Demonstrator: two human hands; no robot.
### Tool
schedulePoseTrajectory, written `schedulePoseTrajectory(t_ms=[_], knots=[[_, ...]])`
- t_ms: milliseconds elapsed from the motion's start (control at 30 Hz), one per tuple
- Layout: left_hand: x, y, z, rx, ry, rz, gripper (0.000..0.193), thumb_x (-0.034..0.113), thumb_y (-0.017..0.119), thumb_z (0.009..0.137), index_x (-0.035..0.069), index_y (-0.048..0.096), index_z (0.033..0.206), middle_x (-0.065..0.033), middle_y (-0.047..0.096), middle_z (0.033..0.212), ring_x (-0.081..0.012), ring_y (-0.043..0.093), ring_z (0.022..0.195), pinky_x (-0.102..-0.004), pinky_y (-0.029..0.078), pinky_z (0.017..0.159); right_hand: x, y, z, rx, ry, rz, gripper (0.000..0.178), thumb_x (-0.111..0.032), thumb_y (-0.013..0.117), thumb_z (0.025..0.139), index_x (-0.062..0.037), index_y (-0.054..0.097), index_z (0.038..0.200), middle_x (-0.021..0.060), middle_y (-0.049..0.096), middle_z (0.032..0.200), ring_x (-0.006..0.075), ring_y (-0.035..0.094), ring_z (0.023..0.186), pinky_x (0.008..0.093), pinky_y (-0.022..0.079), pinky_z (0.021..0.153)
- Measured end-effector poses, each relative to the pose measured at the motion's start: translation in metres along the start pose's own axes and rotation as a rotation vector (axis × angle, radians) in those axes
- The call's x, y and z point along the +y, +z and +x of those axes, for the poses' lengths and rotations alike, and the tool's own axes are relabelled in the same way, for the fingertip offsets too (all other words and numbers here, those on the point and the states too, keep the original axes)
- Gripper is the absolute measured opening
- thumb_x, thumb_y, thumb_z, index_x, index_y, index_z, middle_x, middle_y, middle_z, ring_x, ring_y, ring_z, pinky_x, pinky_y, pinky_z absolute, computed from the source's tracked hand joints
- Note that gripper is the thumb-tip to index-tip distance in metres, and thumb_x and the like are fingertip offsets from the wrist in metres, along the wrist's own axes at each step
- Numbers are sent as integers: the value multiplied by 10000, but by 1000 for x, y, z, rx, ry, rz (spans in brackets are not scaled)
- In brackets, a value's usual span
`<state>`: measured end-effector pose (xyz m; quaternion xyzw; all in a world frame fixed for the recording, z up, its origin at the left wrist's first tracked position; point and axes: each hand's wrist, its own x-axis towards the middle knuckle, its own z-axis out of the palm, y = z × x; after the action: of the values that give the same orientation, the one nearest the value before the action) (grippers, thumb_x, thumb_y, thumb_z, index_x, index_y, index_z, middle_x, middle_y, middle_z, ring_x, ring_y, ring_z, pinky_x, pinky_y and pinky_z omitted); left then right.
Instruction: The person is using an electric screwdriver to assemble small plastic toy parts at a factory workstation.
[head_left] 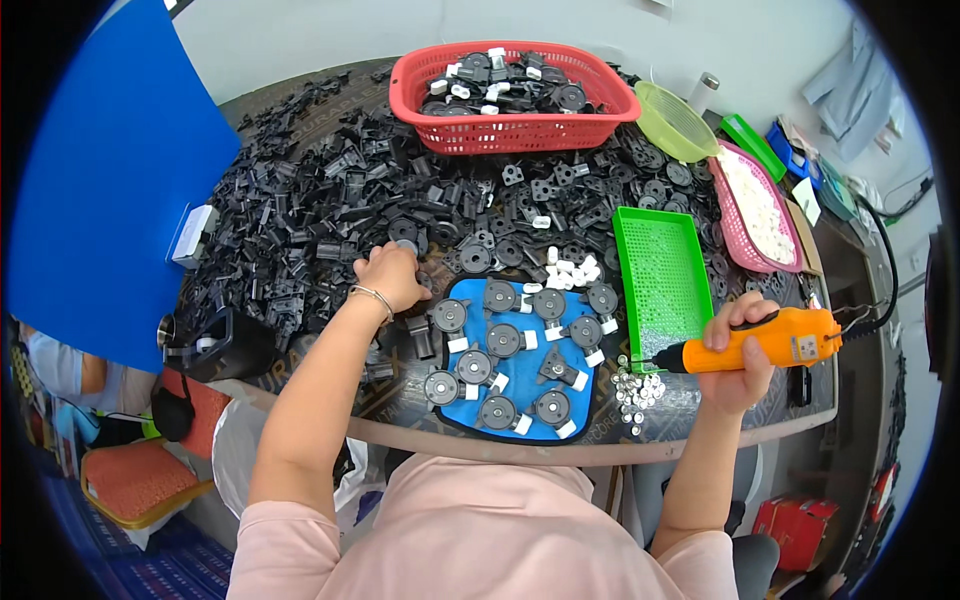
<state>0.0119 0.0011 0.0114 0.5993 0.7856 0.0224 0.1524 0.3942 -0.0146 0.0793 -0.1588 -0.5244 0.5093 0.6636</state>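
Observation:
My right hand (742,352) is wrapped around an orange electric screwdriver (790,341), held level with its dark tip pointing left. Below that tip lies a small heap of shiny metal caps (636,398), beside the green tray. My left hand (392,276) reaches into the loose black plastic parts (330,200), fingers curled down around a black part mostly hidden by them. To its right is a blue mat (520,375) with several round black assemblies (506,340), most with a white plastic tab. White plastic pieces (572,270) are piled just beyond the mat.
A red basket (515,135) of black and white parts stands at the back. On the right are a green tray (665,260), a pink basket (738,215) of white pieces and a yellow-green strainer (672,120). A black tape dispenser (235,345) sits at the left edge.

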Motion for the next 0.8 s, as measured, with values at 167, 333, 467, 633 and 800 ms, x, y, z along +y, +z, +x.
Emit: schedulePoseTrajectory(t_ms=[167, 333, 467, 633, 800], knots=[[-5, -1, -3, 27, 150, -93, 411, 175, 817, 612, 45, 563, 909, -133, 566, 985, -330, 529, 987, -416, 412, 811, 0, -3, -5, 21, -10, -12, 292, -166, 604, 799, -33, 455, 1012, 83, 424, 914, 152, 472, 671, 268, 417, 612], [-14, 17, -9, 210, 422, -232, 380, -2, 769, 597, 19, 485, 848, -158, 554, 848, -350, 568, 814, -379, 466, 704, 0, -5, -6, 35, -11, -21, 308, -178, 616, 794, -31, 450, 1007, 83, 421, 914, 151, 473, 667, 267, 417, 606], [-11, -5, -18, -53, 376, -451, 457, -41, 742, 622, 45, 571, 1037, -134, 543, 983, -325, 580, 826, -367, 488, 722, -3, -6, -9, 32, -15, -21, 302, -177, 615, 796, -32, 450, 1004, 85, 422, 915, 149, 472, 668, 266, 417, 605], [-17, -3, -3, -14, 469, -83, 562, 41, 771, 633, 111, 596, 1162, -93, 535, 1096, -287, 503, 1083, -352, 398, 907, 0, -4, -10, 42, -9, -12, 298, -174, 613, 800, -30, 452, 1006, 86, 424, 916, 147, 473, 668, 267, 416, 609], [-11, -1, 5, -40, 438, 2, 539, 108, 784, 629, 153, 613, 1138, -80, 540, 1100, -293, 469, 1127, -415, 333, 943, 0, 0, -10, 38, -8, -30, 297, -175, 610, 803, -32, 455, 1012, 86, 426, 919, 154, 476, 673, 276, 418, 617]])
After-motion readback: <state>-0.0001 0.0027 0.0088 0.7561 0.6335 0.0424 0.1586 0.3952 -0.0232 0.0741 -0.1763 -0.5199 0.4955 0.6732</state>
